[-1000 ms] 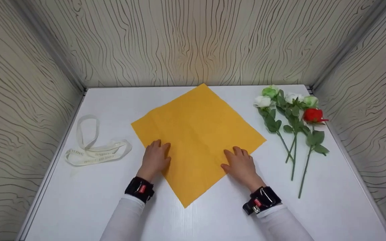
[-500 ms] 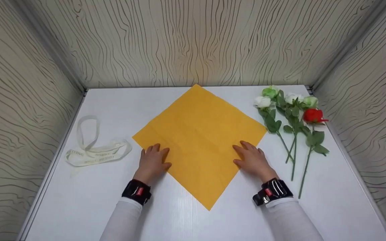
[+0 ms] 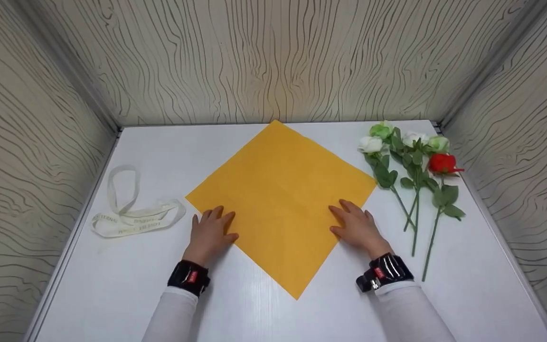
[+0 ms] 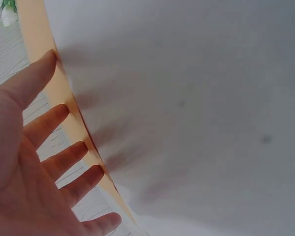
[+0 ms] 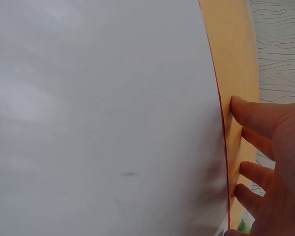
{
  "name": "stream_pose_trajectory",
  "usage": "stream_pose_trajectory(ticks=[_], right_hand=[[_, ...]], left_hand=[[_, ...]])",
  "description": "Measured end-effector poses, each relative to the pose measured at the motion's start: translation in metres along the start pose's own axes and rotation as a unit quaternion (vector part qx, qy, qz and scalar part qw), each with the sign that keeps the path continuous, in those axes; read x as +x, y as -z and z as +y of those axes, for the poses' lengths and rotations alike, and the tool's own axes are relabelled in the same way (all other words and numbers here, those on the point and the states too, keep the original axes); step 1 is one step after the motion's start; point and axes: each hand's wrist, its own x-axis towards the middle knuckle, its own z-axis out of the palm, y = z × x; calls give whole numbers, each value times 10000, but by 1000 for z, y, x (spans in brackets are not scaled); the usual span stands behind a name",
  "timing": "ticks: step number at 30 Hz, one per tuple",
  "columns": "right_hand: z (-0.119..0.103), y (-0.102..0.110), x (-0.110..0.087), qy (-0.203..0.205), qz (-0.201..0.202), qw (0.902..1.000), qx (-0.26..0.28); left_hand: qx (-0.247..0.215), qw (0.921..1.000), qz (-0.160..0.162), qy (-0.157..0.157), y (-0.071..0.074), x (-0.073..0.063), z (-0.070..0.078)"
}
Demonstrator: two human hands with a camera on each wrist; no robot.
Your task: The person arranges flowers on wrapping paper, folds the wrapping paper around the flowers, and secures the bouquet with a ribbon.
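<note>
A square orange-yellow sheet of wrapping paper (image 3: 283, 190) lies flat on the white table, turned so that one corner points toward the person. Along its lower left edge rests my left hand (image 3: 209, 235), fingers spread and fingertips on the paper. The right hand (image 3: 359, 228) touches the lower right edge in the same way, with thumb and fingers on the sheet. In the left wrist view the fingertips (image 4: 96, 172) meet the paper's edge (image 4: 64, 93). The right wrist view has the fingertips (image 5: 243, 191) pressing on the paper strip (image 5: 231, 59). Neither hand grasps anything.
A loosely looped cream ribbon (image 3: 136, 230) with printed lettering lies at the left. On the right lie several artificial roses, among them a white rose (image 3: 372, 144) and a red rose (image 3: 442, 163), stems toward the person. Wood-grain panels (image 3: 273, 57) enclose the table (image 3: 254, 318).
The sheet has turned counterclockwise, its near corner swinging right and its right corner moving up. The right hand moved right with it; the left hand shifted slightly left and down.
</note>
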Motion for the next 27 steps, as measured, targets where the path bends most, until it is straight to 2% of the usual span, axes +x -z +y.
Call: stream_pose_trajectory(ticks=[9,15,20,24,27], right_hand=[[-2,2,-1,-8,-54,9999,155],[10,15,-7,-283,234,9985,394],[39,29,-19,-1076,767,9908,303],[61,40,-31,-1765,1123,9776,246],[75,47,-41,-2217,1203,9671,318]], left_hand=[[6,10000,-28,60,-2,-3,0],[108,9999,-45,76,-4,-4,1],[132,9999,-52,94,-4,-7,2],[63,9998,-71,154,-4,-8,3],[3,9998,-112,183,-4,-8,3]])
